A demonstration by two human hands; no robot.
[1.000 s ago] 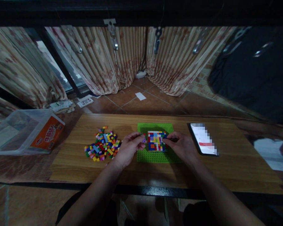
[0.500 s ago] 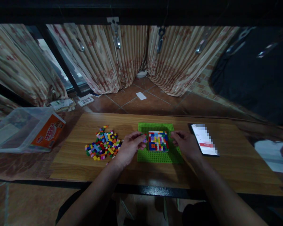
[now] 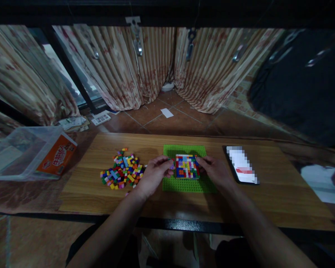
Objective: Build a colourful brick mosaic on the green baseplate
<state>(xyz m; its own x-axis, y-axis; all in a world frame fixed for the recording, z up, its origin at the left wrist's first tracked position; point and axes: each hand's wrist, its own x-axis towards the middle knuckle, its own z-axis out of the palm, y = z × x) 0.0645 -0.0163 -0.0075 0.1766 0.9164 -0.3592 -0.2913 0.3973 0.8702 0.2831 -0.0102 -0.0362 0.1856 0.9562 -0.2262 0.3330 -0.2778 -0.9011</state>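
A green baseplate (image 3: 184,150) lies on the wooden table (image 3: 240,201), with a square mosaic of coloured bricks (image 3: 187,166) built on its middle. My left hand (image 3: 153,175) rests at the mosaic's left edge, fingers curled and pinched on a small brick I can barely make out. My right hand (image 3: 215,170) touches the mosaic's right edge with bent fingers; nothing shows between them. A pile of several loose coloured bricks (image 3: 122,171) lies left of my left hand.
A phone (image 3: 241,165) with a lit screen lies right of the baseplate. A clear plastic box with an orange label (image 3: 33,153) sits at the far left. Curtains (image 3: 145,67) hang beyond the table, above a tiled floor (image 3: 181,121).
My right hand pulled away from the mosaic to the right, then came back to its right edge. My left hand stayed put.
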